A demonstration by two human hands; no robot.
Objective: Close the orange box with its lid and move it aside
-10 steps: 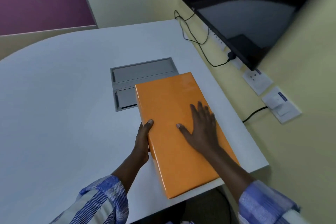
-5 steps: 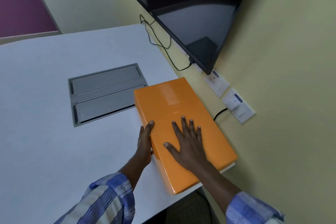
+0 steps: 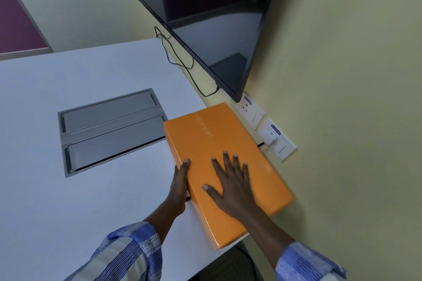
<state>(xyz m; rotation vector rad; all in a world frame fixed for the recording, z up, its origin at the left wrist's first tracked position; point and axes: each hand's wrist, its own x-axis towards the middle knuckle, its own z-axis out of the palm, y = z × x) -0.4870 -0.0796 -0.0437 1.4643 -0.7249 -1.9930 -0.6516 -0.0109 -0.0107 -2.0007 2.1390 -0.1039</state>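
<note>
Box (image 3: 205, 139), glossy orange, closed, sits at table's (image 3: 68, 201) right edge, near corner overhanging it. Your L hand (image 3: 179, 189) grips box's left side, thumb on top; R hand (image 3: 230, 187) lies flat on top, fingers (image 3: 225, 162) spread.

A white table (image 3: 68, 212) meets a pale yellow wall (image 3: 342, 52) bearing a dark screen (image 3: 205, 7) and sockets (image 3: 250, 112).

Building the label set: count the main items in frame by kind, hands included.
Orange box: 1
Table: 1
Grey hatch: 1
Wall plates: 2
Screen: 1
Hands, left hand and right hand: 2
Total: 8
</note>
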